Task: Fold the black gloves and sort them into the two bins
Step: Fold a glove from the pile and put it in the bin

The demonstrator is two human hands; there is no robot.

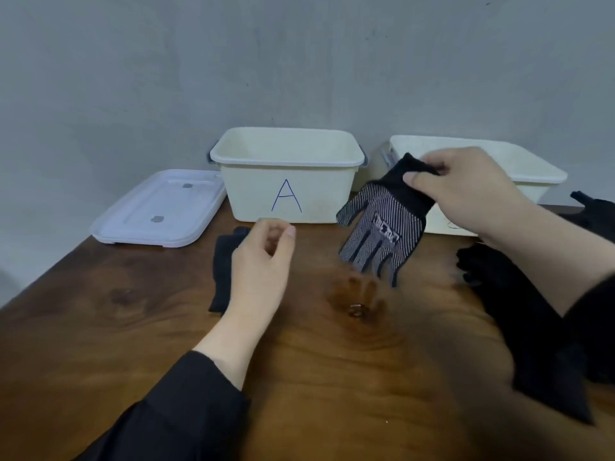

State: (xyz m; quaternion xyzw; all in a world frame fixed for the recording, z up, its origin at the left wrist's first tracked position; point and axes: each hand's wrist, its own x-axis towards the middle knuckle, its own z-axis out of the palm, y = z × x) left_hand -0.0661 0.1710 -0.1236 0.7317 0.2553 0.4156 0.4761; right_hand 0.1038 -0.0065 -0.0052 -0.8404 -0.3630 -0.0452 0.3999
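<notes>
Above the brown wooden desk point(299, 361), just in front of the two bins, a black knit glove with white dotted grip stripes and a plain black cuff point(379, 224), hanging fingers-down and slightly tilted, clear of the desk surface. Cuff pinched between thumb and curled fingers of the right hand point(466, 191), in front of the right cream plastic bin point(539, 171). To its left, the cream plastic bin marked with a blue letter A point(286, 174), open-topped, contents not visible. Left hand point(263, 257) hovering low over the desk, fingers loosely curled, thumb and forefinger near each other, holding nothing. Partly under that hand, a flat folded black glove point(223, 271) lying on the desk. At the right edge, a heap of more black gloves point(519, 311), blurred. Beside bin A on the left, a white translucent plastic lid point(156, 211), lying flat. Black sleeves on both arms.
</notes>
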